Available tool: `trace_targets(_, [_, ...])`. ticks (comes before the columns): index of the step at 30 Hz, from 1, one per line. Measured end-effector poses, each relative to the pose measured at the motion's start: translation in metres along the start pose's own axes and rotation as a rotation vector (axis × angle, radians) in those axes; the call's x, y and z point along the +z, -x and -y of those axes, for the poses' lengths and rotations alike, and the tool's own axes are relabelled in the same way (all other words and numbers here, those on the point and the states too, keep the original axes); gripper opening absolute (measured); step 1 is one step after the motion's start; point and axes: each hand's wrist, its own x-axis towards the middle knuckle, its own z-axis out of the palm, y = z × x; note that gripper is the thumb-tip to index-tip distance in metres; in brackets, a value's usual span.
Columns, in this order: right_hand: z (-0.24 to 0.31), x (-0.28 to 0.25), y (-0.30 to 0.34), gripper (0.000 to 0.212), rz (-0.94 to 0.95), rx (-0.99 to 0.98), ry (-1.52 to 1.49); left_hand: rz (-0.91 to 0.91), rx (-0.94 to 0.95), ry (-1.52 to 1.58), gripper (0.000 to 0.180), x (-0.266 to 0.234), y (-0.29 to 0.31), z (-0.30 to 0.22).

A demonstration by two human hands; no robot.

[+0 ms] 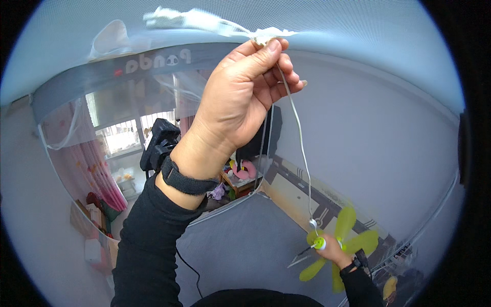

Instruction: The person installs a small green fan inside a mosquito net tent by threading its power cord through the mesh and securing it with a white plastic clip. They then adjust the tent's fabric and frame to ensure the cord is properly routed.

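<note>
My left hand [250,84] is raised to the mesh canopy [348,20], its thumb and fingers pinching a white cloth strip [266,35]. Below that pinch, a thin grey cord [299,123] hangs down to a small metal hook or ring [313,223] at the fan's top. Lower right, my right hand [333,250] is wrapped around the hub of a small fan [363,242] with yellow-green blades. The blades spread around my fingers, and part of the hub is hidden by them.
Mosquito-net walls surround me, with a printed grey band [138,64] along the top. A grey mattress [230,250] lies below, crossed by a black cable [192,268]. Beyond the net are a window [120,137], a pink curtain [97,174] and a pink ring-shaped toy [248,169].
</note>
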Motion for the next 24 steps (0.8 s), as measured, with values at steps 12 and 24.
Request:
trace_targets(12, [-0.070,0.026,0.069,0.033,-0.119,0.337,-0.052,-0.046,-0.022,-0.072,0.025,-0.017,-0.012,0.012])
trace_targets(24, [-0.061,0.002,0.040,0.034,-0.260,0.322,-0.095,-0.188,-0.030,-0.376,0.036,-0.010,0.013,0.010])
